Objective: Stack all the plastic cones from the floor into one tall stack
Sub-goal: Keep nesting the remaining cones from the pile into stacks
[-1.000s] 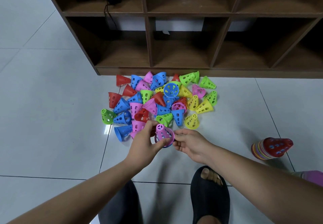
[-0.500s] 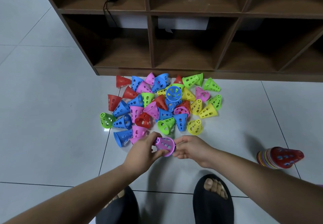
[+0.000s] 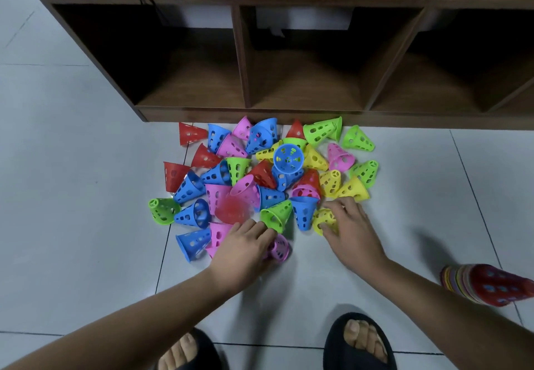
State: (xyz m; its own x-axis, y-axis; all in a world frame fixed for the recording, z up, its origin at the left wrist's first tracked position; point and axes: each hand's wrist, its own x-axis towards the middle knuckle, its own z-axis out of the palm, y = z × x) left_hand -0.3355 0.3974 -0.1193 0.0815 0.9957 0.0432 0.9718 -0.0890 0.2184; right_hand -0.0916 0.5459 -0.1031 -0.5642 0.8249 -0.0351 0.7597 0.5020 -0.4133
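The fingers (image 3: 344,206) of the right hand (image 3: 351,233) curve narrowly round a small yellow perforated plastic cone (image 3: 323,220). It lies at the near edge of the loose pile of coloured plastic cones (image 3: 289,158), which is heaped just in front of the brown wooden cubby shelf (image 3: 289,116). The left hand (image 3: 245,251) curls round a pink perforated plastic cone (image 3: 279,247), a little farther out from the shelf than the pile.

The step appears to be gathering single cones to nest together. It would go best by lifting the yellow one clear of the blue and green neighbours it touches. Then turn its wide mouth toward the pink cone's narrow tip and slide them together straight, since a tilted entry could jam on the holes.

The multicoloured stack of nested cones with a red top (image 3: 488,283) lies on its side, well out from the shelf on the person's right. Many cones remain loose.
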